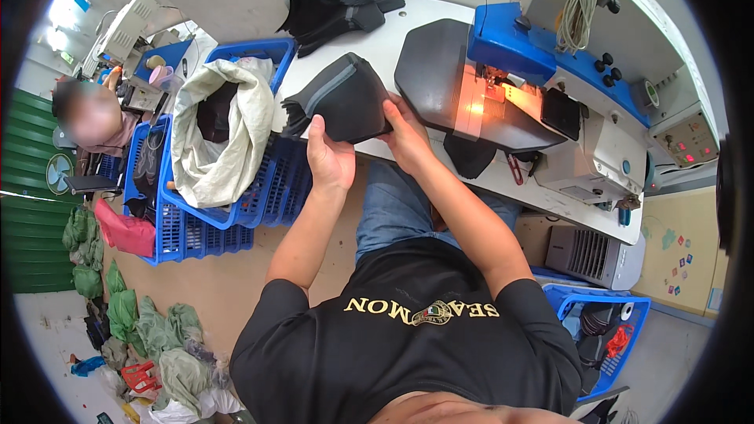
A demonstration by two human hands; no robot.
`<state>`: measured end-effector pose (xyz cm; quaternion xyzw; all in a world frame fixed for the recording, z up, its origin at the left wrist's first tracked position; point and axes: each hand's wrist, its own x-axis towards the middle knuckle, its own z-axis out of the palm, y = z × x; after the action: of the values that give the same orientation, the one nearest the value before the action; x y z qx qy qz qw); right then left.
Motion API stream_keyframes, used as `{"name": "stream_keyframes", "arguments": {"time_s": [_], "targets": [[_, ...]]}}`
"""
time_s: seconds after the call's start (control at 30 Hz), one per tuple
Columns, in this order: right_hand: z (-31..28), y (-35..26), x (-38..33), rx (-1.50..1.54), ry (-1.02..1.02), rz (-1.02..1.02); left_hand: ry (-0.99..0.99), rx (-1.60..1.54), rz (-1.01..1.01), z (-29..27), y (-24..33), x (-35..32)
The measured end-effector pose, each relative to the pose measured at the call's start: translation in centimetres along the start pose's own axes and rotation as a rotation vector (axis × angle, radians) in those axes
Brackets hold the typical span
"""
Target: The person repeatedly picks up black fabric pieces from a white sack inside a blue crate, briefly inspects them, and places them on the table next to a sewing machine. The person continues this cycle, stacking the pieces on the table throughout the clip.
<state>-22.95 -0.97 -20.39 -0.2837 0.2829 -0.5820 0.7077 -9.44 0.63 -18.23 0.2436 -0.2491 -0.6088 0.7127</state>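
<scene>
My left hand (330, 159) grips the near left edge of a stack of black fabric pieces (349, 102), its thumb up and the fingers hidden beneath. My right hand (405, 135) is closed on the stack's right corner. A grey band crosses the stack, and several layered ends fan out at its left. It is over the front part of the white table (314, 71), left of the sewing machine (510, 55), whose lamp lights the needle area. Another pile of black fabric pieces (338, 4) lies at the back of the table.
Red-handled snips (515, 169) and a black fabric piece (469, 155) lie by the machine's front. At left stand blue crates (271, 180) with a white cloth sack (192, 141). Another person (94, 114) is farther left. A blue basket (628, 345) stands at lower right.
</scene>
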Motion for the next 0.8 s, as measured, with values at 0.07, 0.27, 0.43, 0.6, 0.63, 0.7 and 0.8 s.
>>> {"name": "stream_keyframes", "arguments": {"time_s": [0.07, 0.27, 0.43, 0.6, 0.63, 0.7, 0.8], "targets": [[-2.2, 0.6, -0.4, -0.384, 0.043, -0.023, -0.016, -0.027, 0.002, 0.2, 0.5, 1.6], [-9.8, 1.3, -5.6, -1.467, -0.03, -0.371, -0.236, -0.068, 0.19, 5.3, 4.4, 10.2], [-12.6, 2.1, -6.3, -1.765, -0.228, -0.563, -0.327, -0.18, 0.228, 11.9, 4.9, 21.3], [-11.9, 2.7, -5.8, -1.825, -0.24, -0.661, -0.338, -0.172, 0.231, 16.8, 3.5, 33.4], [-11.6, 2.6, -5.8, -1.823, -0.245, -0.657, -0.326, -0.162, 0.223, 16.8, 3.4, 36.2], [-11.6, 2.3, -5.8, -1.826, -0.245, -0.669, -0.324, -0.183, 0.215, 17.7, 2.4, 39.4], [-12.0, 2.0, -6.1, -1.848, -0.213, -0.626, -0.287, -0.186, 0.222, 19.3, 0.3, 41.4]]}}
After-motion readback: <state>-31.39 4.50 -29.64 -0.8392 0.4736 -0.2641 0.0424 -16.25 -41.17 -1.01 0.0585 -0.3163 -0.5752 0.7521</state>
